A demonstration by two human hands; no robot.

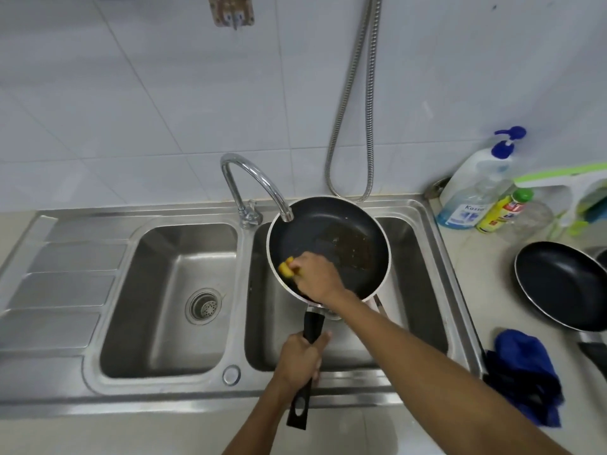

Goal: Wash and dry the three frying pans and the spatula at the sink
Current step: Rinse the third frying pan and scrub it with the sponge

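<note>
Closest to the camera, the left grip point(300, 359) is wrapped round the black handle point(312, 323) of a frying pan point(341, 231), fingers curled tight about its middle while the handle's end with its hanging hole sticks out below. The pan is held over the right basin point(417, 290) of a steel double sink point(157, 394), tilted so its dark inside faces up. Brown residue point(348, 244) covers the right part of its floor. The right grip point(313, 274) reaches in over the near rim and pinches a yellow sponge point(285, 267), pressing it to the left side of the pan's inner surface. A curved chrome tap point(249, 178) ends just above the pan's far left edge. Under the pan a pale rim shows in the basin; what it belongs to is unclear.

The left basin point(138, 323) holds only its drain strainer point(203, 305). On the bench point(479, 290) to the right lies a second frying pan point(565, 284), dark side up, with a crumpled blue cloth point(525, 376) near it by the sink's edge. Farther back stand a pump bottle point(473, 188) and a yellow bottle point(502, 211) with a green cap. A metal hose point(358, 110) hangs on the tiled wall.
</note>
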